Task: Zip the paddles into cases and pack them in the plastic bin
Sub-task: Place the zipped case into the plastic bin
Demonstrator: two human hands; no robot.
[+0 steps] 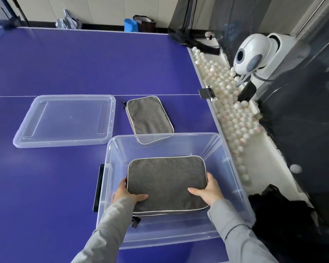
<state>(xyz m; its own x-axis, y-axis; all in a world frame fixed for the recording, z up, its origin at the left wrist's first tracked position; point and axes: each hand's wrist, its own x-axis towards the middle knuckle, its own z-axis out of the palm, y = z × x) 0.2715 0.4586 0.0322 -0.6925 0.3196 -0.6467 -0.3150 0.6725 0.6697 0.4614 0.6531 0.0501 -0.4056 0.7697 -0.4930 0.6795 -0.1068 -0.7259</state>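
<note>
**Grey case held inside the bin, both hands on it**

Obs., near to far. Two grey sleeves enter from the near edge.

- Left hand [128,194] grasps the near left corner of the grey case [166,179]. The thumb lies on top and the fingers wrap round the side.
- Right hand [207,192] grasps the near right corner the same way.
- Grip, both hands: clenched on the case.
- The case lies flat, long side running left to right, inside the plastic bin [234,168], within its walls and below its rim. Cannot tell whether it rests on the bin floor.
- White piping runs round the case's edge. A black tab [136,222] hangs at its near left corner. Zip state is not readable from this angle.

Bin: clear and open-topped. It stands on the blue counter [46,186] close to the counter's right edge. There is a dark handle [98,186] on the bin's left wall.

Beyond the bin: a second case [149,115], same grey cloth and white piping, lies flat on the counter. Its near end sits just behind the bin's far wall and is partly seen through it. To its left, apart from it, the clear lid [65,120] lies flat on the counter.

Right of the counter: a trough filled with white balls [234,118], and a white ball machine [253,54] standing at its far part. Dark netting [302,139] hangs on the right.
</note>
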